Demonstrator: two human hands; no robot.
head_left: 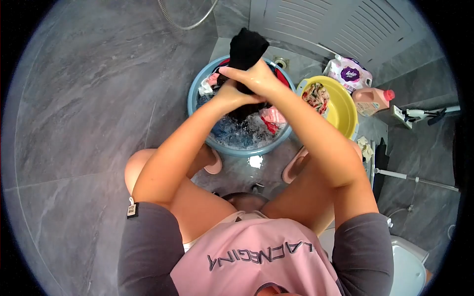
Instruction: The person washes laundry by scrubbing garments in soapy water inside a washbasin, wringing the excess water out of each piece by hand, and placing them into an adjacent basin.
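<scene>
A bunched black garment [248,48] stands up above the blue basin [193,101]; its exact kind does not show. My right hand [256,81] is closed around it, thumb pointing left. Just below and to the left, my left hand [232,96] is also closed on the dark cloth, its fingers partly hidden. Under both hands the basin holds sudsy water [242,135] and wet laundry. A pink and red cloth [271,118] lies at its right side, and a white and pink piece [206,88] at its left.
A yellow basin [340,106] with a patterned cloth [316,97] stands on the right. Behind it are a pink detergent bottle [371,101] and a white and purple package [348,73]. A floor drain [281,62] is near the louvred door [335,24]. A metal hose [185,24] hangs at the top.
</scene>
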